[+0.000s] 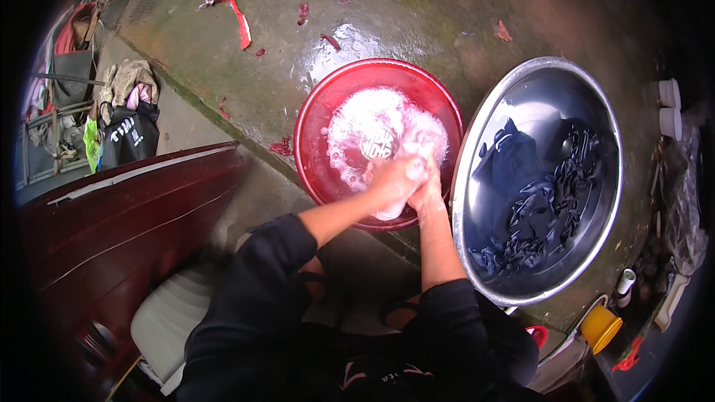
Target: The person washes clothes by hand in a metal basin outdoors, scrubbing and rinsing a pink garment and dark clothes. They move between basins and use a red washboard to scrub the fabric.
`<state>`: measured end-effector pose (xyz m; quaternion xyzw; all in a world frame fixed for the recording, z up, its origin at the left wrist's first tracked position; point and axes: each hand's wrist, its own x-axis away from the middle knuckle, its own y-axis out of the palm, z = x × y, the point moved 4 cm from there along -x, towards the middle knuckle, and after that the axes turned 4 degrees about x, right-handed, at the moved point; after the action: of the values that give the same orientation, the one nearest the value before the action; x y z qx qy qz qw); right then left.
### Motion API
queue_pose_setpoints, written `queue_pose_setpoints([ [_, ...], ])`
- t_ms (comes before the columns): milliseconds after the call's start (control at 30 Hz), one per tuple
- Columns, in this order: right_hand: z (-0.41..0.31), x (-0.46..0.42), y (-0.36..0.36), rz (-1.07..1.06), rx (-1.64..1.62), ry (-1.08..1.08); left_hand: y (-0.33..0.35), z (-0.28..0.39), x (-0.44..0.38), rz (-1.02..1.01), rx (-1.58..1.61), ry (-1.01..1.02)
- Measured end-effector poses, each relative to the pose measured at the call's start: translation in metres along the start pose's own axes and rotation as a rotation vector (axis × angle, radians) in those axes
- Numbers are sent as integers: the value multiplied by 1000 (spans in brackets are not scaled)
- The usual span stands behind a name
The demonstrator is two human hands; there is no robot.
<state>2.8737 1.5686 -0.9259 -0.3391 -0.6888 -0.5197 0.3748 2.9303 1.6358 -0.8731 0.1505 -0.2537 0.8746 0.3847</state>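
Before me on the wet floor stands a red plastic basin [310,178] with water and white suds [357,106] in it. A pale printed emblem [379,143] shows on its bottom. My left hand [397,178] and my right hand [425,187] are pressed together over the near right part of the basin. Between them is a wet white cloth [392,211], which both hands grip. Part of it hangs below the fingers, and a foamy pale bulge [427,131] lies beyond them. Foam and blur hide the fingertips.
At the right, a large metal basin [613,178] holds dark soaked clothes [536,201] in water. Torn red scraps [237,17] lie on the concrete floor [391,5]. A dark red wooden panel [139,223] and a grey plastic seat [170,312] are at my left. A yellow container [600,328] stands lower right.
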Motion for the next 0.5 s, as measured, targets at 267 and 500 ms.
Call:
queue_pose_setpoints([
  [267,28,-12,14,87,286,-458,-53,-34,-35,339,-386,6],
  [500,1,-71,-70,103,222,-502,-24,10,-46,-94,-665,-120],
])
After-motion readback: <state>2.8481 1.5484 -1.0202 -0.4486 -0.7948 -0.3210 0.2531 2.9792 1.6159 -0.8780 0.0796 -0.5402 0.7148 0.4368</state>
